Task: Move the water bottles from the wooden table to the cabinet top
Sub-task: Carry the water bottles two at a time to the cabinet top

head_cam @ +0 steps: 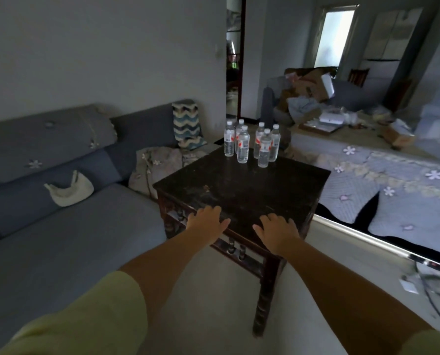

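Several clear water bottles (251, 143) with white caps and red-and-white labels stand upright in a cluster at the far corner of a dark wooden table (242, 190). My left hand (206, 222) and my right hand (277, 233) lie palm down with fingers straight over the table's near edge, well short of the bottles and holding nothing. No cabinet top can be made out in this view.
A grey sofa (67, 208) with a white bag (68, 189) and folded blankets runs along the left. To the right is a low platform under a floral quilt (383, 180), with boxes and clutter behind. Cables (434, 288) lie on the pale floor at the right.
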`<state>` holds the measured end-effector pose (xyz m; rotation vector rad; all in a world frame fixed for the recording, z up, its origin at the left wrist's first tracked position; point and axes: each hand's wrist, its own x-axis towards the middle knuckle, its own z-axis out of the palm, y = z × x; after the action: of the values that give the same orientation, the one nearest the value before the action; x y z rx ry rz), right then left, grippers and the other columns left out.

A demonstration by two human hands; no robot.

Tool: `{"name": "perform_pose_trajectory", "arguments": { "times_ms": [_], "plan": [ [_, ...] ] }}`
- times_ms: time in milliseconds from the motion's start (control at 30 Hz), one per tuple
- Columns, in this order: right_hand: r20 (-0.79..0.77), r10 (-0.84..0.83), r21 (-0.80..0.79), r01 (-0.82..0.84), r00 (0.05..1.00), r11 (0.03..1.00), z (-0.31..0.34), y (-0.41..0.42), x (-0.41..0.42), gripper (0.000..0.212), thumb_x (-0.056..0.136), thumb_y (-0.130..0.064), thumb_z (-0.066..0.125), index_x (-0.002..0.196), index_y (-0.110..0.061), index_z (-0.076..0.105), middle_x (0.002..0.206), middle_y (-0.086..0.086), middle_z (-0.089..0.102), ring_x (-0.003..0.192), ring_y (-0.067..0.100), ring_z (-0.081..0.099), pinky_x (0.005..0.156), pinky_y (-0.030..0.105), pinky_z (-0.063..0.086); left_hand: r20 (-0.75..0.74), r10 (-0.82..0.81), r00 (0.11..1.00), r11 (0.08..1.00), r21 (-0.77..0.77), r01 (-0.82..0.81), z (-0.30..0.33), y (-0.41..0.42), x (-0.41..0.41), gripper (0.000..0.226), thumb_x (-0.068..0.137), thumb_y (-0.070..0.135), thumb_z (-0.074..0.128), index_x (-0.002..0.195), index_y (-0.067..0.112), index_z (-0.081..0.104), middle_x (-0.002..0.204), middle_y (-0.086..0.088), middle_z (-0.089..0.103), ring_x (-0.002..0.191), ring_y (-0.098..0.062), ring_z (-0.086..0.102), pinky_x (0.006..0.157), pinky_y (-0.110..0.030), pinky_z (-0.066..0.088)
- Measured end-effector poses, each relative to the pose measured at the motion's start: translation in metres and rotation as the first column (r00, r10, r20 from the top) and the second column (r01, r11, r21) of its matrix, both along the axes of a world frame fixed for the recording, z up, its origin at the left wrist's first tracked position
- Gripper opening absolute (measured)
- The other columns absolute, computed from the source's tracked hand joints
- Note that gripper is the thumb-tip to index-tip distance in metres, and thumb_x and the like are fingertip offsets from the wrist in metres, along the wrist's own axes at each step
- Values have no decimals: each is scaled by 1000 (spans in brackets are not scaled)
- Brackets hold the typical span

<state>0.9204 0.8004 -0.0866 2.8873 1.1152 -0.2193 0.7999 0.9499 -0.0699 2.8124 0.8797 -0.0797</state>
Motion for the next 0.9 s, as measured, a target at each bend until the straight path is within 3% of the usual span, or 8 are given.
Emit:
{"name": "perform_pose_trajectory", "arguments": {
  "times_ms": [367, 600, 900],
  "plan": [
    [-38, -88, -55, 86, 995, 995, -20, 100, 142, 51, 101, -49, 26, 142, -20, 40, 144, 8, 45, 133, 26, 42, 113, 50, 29, -29, -62, 998, 997, -49, 60, -44, 102, 144, 56, 95, 57, 33, 137, 19, 38, 134, -8, 48, 123, -29, 46, 101, -47, 41],
    [-80, -47, -62, 42, 996, 997, -25, 157, 251, 52, 103, -47, 22, 145, -18, 35, 148, 9, 39, 136, 28, 38, 115, 50, 25, -62, 10, 998, 995, -103, -16, -54, 165, 253, 57, 96, 56, 33, 141, 20, 35, 139, -6, 44, 126, -28, 44, 102, -46, 40],
    [-125, -85, -55, 78, 989, 995, -47, 207, 349, 53, 103, -48, 22, 144, -17, 36, 147, 10, 40, 134, 29, 40, 113, 50, 28, -49, -58, 997, 989, -136, 50, -81, 218, 360, 56, 96, 56, 35, 138, 19, 38, 134, -8, 48, 122, -29, 47, 98, -47, 43]
  ]
}}
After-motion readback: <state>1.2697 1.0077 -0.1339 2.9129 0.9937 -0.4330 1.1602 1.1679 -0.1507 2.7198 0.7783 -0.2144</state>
